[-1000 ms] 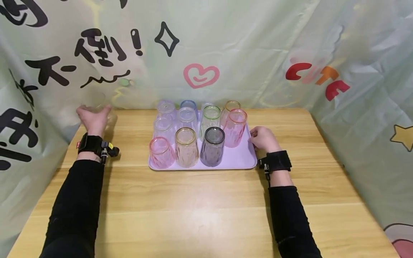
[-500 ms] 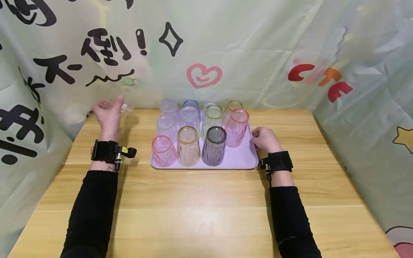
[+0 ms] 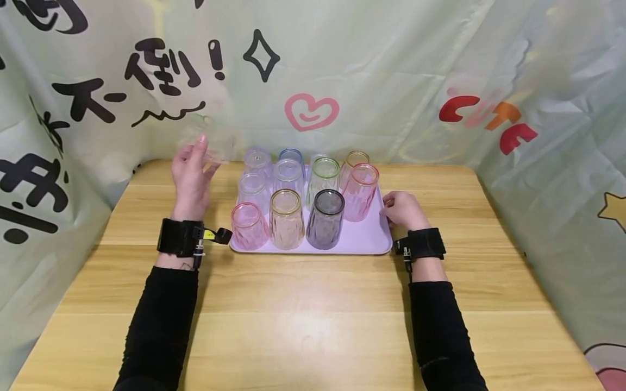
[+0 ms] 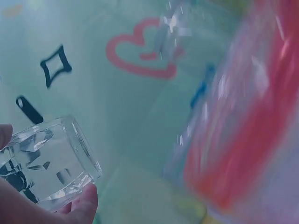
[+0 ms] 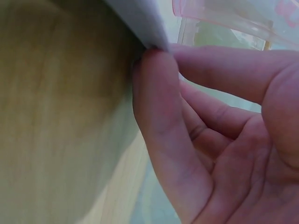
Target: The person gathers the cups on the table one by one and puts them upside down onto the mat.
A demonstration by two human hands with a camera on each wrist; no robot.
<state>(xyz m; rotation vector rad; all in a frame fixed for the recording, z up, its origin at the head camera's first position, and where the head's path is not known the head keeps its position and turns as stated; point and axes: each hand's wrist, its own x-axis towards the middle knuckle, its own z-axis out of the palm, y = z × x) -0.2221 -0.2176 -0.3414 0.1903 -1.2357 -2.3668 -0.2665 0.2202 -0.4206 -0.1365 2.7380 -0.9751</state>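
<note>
My left hand point(image 3: 189, 176) grips a clear glass point(image 4: 51, 161), raised above the table to the left of the tray. In the left wrist view the glass is tilted, with fingers and thumb round it. The lilac tray point(image 3: 364, 236) bears several coloured glasses, among them a pink one point(image 3: 249, 228), an amber one point(image 3: 286, 222), a dark grey one point(image 3: 325, 225) and a green-rimmed one point(image 3: 324, 176). At the tray's right edge, my right hand point(image 3: 405, 209) pinches the rim between thumb and finger; the right wrist view shows this edge point(image 5: 145, 21) up close.
The tray rests on a wooden table point(image 3: 303, 315), near its back edge. A printed cloth point(image 3: 381, 70) hangs behind and at both sides. A taller red-pink glass point(image 3: 361, 193) stands at the tray's right; clear and blue glasses point(image 3: 292, 157) fill the back left.
My left hand has moved right, from the table's far left corner towards the tray, bringing the clear glass with it. The right hand stays at the tray's edge.
</note>
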